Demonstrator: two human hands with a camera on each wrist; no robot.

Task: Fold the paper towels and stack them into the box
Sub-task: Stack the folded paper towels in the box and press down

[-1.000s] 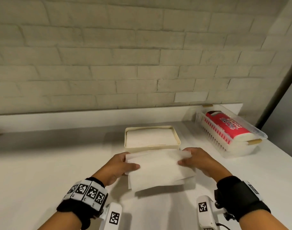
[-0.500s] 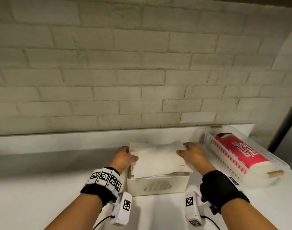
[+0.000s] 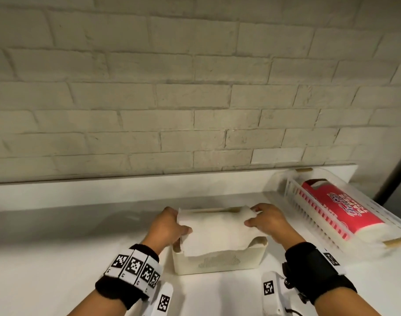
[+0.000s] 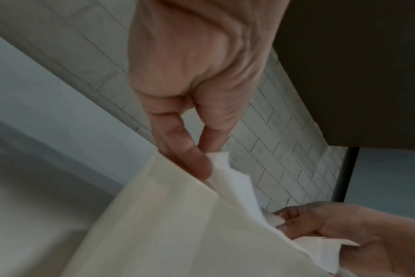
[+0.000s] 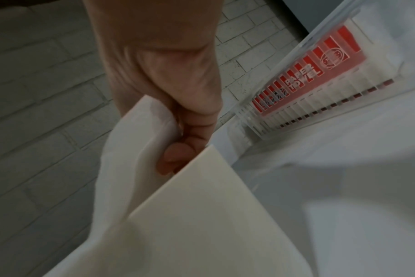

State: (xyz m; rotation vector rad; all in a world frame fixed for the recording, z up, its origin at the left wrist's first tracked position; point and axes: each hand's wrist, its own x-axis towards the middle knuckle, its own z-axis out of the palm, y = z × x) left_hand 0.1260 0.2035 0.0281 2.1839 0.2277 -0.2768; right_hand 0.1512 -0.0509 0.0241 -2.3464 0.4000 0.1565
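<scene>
Folded paper towel lies across top of cream box, lower centre of frame. Left hand pinches its left edge; right hand pinches the right.

**Soft paper, matt plastic, rough brick**

The folded paper towel is soft, matt white paper with a faintly ragged edge. The box looks like cream matt plastic, smooth, with a fine perforated patch on its front. The basket is clear, slightly glossy ribbed plastic with what seem to be wooden handles; the pack inside has a glossy red printed wrapper. The table is smooth matt white; the wall is rough painted brick.
</scene>
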